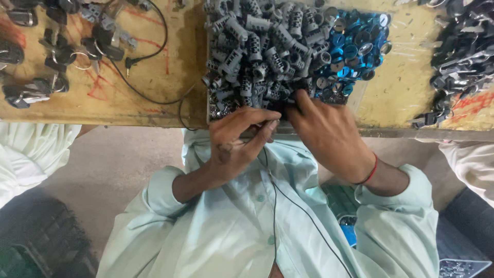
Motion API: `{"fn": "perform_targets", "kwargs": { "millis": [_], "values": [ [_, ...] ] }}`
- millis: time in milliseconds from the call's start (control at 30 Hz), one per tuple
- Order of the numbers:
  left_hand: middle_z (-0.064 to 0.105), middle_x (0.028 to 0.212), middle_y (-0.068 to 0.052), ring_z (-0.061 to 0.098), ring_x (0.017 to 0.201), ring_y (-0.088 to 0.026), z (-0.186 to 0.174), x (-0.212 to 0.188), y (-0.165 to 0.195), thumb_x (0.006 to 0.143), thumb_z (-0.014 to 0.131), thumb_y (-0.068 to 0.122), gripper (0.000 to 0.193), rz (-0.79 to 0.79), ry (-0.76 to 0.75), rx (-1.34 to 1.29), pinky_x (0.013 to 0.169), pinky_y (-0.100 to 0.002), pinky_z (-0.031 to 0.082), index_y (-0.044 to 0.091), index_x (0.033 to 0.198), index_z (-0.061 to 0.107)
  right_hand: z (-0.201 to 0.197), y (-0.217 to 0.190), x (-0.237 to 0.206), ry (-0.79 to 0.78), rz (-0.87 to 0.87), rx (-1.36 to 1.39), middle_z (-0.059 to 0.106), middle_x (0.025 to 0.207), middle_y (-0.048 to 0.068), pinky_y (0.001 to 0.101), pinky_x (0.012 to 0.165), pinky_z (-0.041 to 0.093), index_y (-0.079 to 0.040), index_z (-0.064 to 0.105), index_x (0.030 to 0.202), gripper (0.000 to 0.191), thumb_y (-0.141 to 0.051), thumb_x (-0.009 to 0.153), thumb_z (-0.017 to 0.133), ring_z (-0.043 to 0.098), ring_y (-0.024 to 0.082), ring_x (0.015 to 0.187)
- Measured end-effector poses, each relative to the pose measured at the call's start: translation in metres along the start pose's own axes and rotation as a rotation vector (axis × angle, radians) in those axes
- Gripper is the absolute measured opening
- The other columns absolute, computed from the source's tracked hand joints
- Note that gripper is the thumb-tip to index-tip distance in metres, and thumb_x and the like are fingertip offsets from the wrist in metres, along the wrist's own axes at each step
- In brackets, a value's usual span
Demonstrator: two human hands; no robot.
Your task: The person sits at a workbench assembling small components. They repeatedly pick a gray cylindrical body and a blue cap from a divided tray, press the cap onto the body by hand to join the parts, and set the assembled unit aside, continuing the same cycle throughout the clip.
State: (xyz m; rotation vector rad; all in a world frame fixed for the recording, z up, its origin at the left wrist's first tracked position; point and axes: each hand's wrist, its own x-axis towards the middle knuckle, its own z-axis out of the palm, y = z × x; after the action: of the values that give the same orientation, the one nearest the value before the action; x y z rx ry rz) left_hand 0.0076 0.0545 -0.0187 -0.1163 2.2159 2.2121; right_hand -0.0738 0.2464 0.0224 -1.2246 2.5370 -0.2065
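Far left on the worn yellow bench (103, 98) lie dark keys on rings (56, 56), with a black cable (149, 98) curling past them. My left hand (239, 141) curls at the bench edge, fingertips meeting my right hand (327, 136); both close together on a small dark part I cannot make out. Just above them sits the heap of grey lock cylinders (257, 51), then blue caps (355, 51). Far right, more dark keys (458, 62).
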Motion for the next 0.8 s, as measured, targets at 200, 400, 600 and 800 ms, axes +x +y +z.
{"fn": "perform_targets", "kwargs": {
  "millis": [200, 400, 600, 800],
  "values": [
    [0.074, 0.098, -0.007, 0.072, 0.085, -0.016, -0.004, 0.002, 0.007, 0.095, 0.072, -0.002, 0.018, 0.065, 0.000, 0.046, 0.078, -0.027, 0.058, 0.002, 0.112, 0.072, -0.010, 0.000, 0.003, 0.024, 0.052, 0.154, 0.057, 0.098, 0.010, 0.0408, 0.054, 0.051, -0.006, 0.067, 0.103, 0.019, -0.005, 0.084, 0.068, 0.066, 0.024, 0.068],
    [0.074, 0.102, -0.009, 0.073, 0.089, -0.019, -0.002, 0.006, 0.006, 0.095, 0.071, -0.001, 0.018, 0.084, -0.057, 0.020, 0.080, -0.029, 0.059, 0.003, 0.113, 0.071, 0.013, -0.006, -0.013, 0.285, 0.239, 0.506, 0.058, 0.114, 0.013, 0.0345, 0.061, 0.054, -0.008, 0.069, 0.106, 0.022, -0.001, 0.086, 0.074, 0.068, 0.022, 0.078],
    [0.074, 0.101, -0.008, 0.074, 0.088, -0.013, 0.003, 0.005, 0.003, 0.099, 0.069, 0.002, 0.018, -0.069, -0.135, -0.109, 0.074, -0.025, 0.064, 0.002, 0.117, 0.072, 0.032, -0.002, -0.035, 0.337, 0.367, 1.057, 0.055, 0.118, 0.010, 0.0262, 0.064, 0.051, -0.001, 0.067, 0.109, 0.011, 0.000, 0.098, 0.066, 0.063, 0.016, 0.085],
    [0.076, 0.101, -0.009, 0.076, 0.080, -0.012, 0.011, 0.007, 0.000, 0.102, 0.070, 0.005, 0.016, -0.110, -0.131, -0.250, 0.067, -0.025, 0.065, 0.004, 0.117, 0.074, 0.037, -0.004, -0.037, 0.240, 0.368, 1.661, 0.050, 0.117, 0.010, 0.0238, 0.058, 0.052, 0.002, 0.060, 0.109, 0.009, -0.006, 0.105, 0.060, 0.062, 0.012, 0.078]
  ]
}}
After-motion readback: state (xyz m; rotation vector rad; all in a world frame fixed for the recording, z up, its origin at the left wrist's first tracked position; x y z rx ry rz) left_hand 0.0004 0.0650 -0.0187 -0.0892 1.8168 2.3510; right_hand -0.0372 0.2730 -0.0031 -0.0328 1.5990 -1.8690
